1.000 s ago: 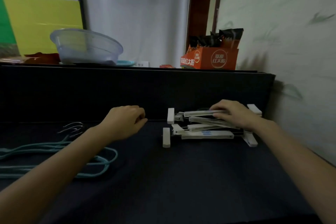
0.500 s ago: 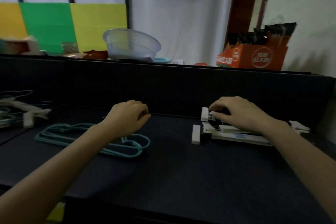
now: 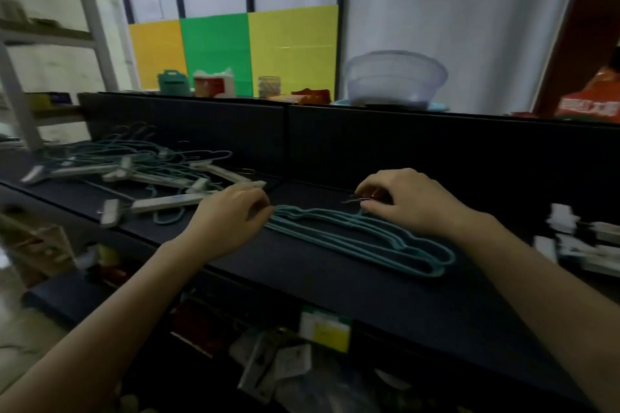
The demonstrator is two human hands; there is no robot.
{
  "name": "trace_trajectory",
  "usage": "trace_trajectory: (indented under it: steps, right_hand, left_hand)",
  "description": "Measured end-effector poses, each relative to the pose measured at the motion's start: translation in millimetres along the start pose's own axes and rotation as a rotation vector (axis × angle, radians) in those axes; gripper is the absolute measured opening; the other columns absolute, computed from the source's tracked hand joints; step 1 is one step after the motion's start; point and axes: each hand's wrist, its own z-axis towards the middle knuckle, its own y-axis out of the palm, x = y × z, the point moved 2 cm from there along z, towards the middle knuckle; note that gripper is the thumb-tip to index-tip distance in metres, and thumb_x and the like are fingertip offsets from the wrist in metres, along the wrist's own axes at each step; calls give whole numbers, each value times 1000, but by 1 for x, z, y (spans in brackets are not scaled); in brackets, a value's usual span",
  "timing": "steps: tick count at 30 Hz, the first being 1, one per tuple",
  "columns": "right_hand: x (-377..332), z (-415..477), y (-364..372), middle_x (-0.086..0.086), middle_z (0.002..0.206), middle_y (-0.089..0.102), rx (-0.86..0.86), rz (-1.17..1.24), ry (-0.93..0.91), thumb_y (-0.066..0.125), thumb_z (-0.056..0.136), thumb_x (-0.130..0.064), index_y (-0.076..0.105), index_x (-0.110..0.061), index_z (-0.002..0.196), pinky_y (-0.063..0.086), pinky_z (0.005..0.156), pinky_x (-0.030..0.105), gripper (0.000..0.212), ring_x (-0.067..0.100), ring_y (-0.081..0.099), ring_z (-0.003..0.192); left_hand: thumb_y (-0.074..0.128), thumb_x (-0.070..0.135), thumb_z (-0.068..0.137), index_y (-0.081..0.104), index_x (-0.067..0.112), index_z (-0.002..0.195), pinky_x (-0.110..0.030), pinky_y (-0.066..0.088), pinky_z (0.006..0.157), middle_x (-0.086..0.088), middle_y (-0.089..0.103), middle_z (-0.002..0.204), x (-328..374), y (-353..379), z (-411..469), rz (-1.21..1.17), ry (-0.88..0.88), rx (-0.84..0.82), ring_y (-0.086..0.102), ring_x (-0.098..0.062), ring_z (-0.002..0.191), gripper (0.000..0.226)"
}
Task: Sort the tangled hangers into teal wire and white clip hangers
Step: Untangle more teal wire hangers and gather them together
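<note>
Already a neat stack of teal wire hangers [image 3: 369, 240] lies flat near the middle of the desk [image 3: 335, 295], closer to its back edge than its front. The left hand [image 3: 231, 221] has its fingers curled round the stack's left shoulder end and appears to pinch the wires there. The right hand [image 3: 412, 203] closes its fingertips on the metal hooks [image 3: 357, 200] at the top.

These hangers look light, thin and springy. The coated wire should give some grip, but separate loops will likely slide over each other and fan out if lifted from one end only. Holding at the hooks and one shoulder together, as both hands do now, seems the surest way to keep them aligned.

At the desk's left end sits the tangled pile [image 3: 141, 168], teal wires threaded through pale clip bars. Hooks there will probably snag, so each piece wants easing out by its hook, not pulling. The white clip hangers [image 3: 590, 245] gathered at the right edge look stiffer and bulkier; the bar's middle seems the safe hold.
</note>
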Motion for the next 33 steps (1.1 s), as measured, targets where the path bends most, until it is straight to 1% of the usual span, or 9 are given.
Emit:
trace_trajectory:
  steps: [4,7,9,11,14,18,21,26,33]
  right_hand:
    - [-65,38,32,-6,115,61,-5,44,-21,56,90,-39,58,-29,117,50,89,38,29,15,58,102]
    - [-109,65,54,-6,114,61,-18,60,-29,56,89,-39,58,-29,116,50,89,38,28,15,57,103]
    - [-136,82,66,-5,114,61,-26,56,-48,55,90,-38,58,-27,116,50,88,38,28,15,58,102]
    - [-160,101,76,-5,114,61,-36,53,-67,54,91,-37,59,-26,116,50,87,36,28,15,58,101]
    - [-189,128,87,-6,114,61,-46,48,-83,53,92,-37,58,-25,118,49,83,31,29,13,58,101]
    - [-214,162,105,-4,113,61,-80,36,-79,53,92,-37,58,-24,117,51,86,37,29,15,58,99]
    - [-225,189,113,-4,111,61,-110,4,-62,52,92,-38,58,-24,117,52,84,37,29,16,58,97]
    - [-240,233,128,-2,112,63,-107,5,-9,53,92,-36,59,-23,116,52,87,39,28,18,59,100]
    - [-259,293,156,-3,120,59,-99,-112,-2,51,93,-38,53,-23,124,51,88,38,35,17,58,105]
  left_hand:
    - [43,37,95,58,20,106,-26,41,71,8,52,95,-66,-20,-31,25,-46,-22,52,-13,95,25]
    - [43,37,95,57,22,105,-23,40,66,10,48,92,-115,-28,-53,34,-85,-20,50,-11,91,23]
    - [43,38,94,57,22,105,-25,44,67,10,50,93,-145,-33,-66,46,-111,-15,50,-11,89,23]
    - [44,38,94,58,22,107,-28,47,73,8,56,99,-173,-37,-76,66,-125,11,53,-13,96,25]
    - [45,37,93,59,23,105,-25,41,69,8,59,101,-208,-42,-88,63,-144,49,53,-13,97,23]
    - [45,39,93,59,24,104,-23,36,68,8,59,100,-249,-43,-93,75,-154,61,52,-12,96,23]
    - [45,38,93,59,23,104,-21,34,67,10,55,94,-277,-44,-90,43,-165,89,50,-9,91,23]
    - [46,37,93,60,22,103,-24,39,67,13,49,89,-321,-43,-79,-1,-172,117,48,-7,86,23]
    - [45,36,94,60,20,108,-26,43,76,5,60,106,-397,-34,-38,-27,-115,103,52,-14,100,26]
